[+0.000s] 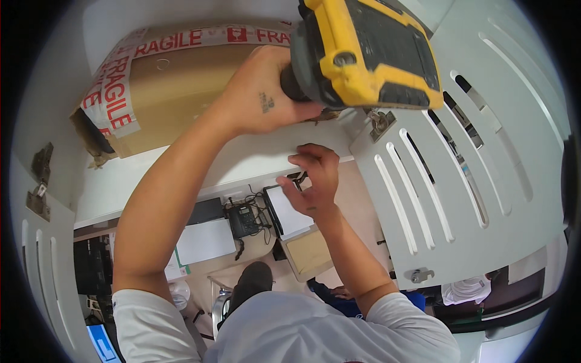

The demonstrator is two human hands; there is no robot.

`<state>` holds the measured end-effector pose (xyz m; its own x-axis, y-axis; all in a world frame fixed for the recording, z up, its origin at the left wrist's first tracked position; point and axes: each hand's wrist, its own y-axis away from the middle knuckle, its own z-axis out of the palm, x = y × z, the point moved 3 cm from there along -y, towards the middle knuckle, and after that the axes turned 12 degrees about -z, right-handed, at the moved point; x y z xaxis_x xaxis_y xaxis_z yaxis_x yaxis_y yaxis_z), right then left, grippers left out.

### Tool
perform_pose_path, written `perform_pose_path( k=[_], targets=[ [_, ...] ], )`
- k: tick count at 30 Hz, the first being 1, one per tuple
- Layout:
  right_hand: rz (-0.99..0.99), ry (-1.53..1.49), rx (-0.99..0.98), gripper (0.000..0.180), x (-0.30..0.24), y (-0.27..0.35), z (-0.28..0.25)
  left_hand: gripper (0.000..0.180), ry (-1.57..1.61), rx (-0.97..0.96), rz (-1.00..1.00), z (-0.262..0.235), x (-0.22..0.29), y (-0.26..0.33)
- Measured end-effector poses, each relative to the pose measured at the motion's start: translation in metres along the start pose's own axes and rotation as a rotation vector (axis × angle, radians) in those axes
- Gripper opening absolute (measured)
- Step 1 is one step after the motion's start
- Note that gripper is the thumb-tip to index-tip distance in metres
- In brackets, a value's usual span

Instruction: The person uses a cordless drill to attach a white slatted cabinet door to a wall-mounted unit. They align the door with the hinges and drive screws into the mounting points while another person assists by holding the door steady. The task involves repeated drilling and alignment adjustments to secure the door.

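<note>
My left hand [260,94] is raised to the upper middle and closed around the dark grip of a bulky yellow-and-black tool [372,57]. Its exact kind does not show, and most of the gripping fingers are hidden. The tool hangs in the air in front of the cabinet shelf [266,151]. Behind my left wrist, a long cardboard box [175,78] with red-and-white printed tape lies on that shelf. Lower down, my right hand [316,178] hovers near the shelf's front edge, thumb and fingers apart and slightly bent, holding nothing.
A slotted cabinet door [436,193] stands open on the right; another slotted door [42,254] is at the left. Below the shelf are a black desk phone [242,221] with tangled cables, white papers [206,240] and a cardboard carton [308,251]. Blue clothing of another person shows beside my right arm.
</note>
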<state>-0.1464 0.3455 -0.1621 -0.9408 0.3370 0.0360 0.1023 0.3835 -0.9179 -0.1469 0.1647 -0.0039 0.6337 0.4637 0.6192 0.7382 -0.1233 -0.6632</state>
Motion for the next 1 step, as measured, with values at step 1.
perform_pose_path(
  k=[1],
  targets=[
    [-0.025, 0.049, -0.029, 0.042, -0.0018, -0.0015, 0.0015, 0.037, -0.034, 0.047, 0.066, -0.0025, 0.0026, 0.0042]
  ],
)
